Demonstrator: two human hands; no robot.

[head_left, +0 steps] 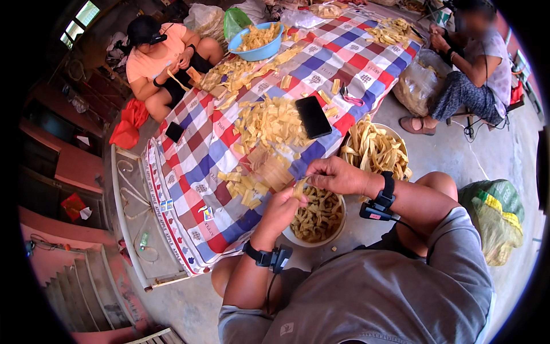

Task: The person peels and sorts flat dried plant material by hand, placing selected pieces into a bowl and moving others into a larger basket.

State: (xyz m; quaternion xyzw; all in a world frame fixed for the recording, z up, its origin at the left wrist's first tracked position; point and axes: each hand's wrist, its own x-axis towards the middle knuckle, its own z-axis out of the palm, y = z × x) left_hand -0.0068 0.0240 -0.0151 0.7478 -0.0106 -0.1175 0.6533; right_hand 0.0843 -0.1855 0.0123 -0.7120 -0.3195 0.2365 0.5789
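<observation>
Grey shirt of the seated person, seen from above, fills the near foreground. Left hand pinches a yellow strip between thumb and fingers; right hand presses thumb and fingertips together on the same strip, the two hands nearly meeting. The strip is held over the upper left part of a pale bowl containing curled yellow pieces. Just beyond the right hand, a second bowl is heaped with long strips. On the checked tablecloth, short flat pieces form a broad pile, with a large black phone beside it and a smaller phone farther left. Toward the far end stands a blue basin of yellow pieces. Outermost, two co-workers sit, one at left, the other at right near a clear plastic bag
</observation>
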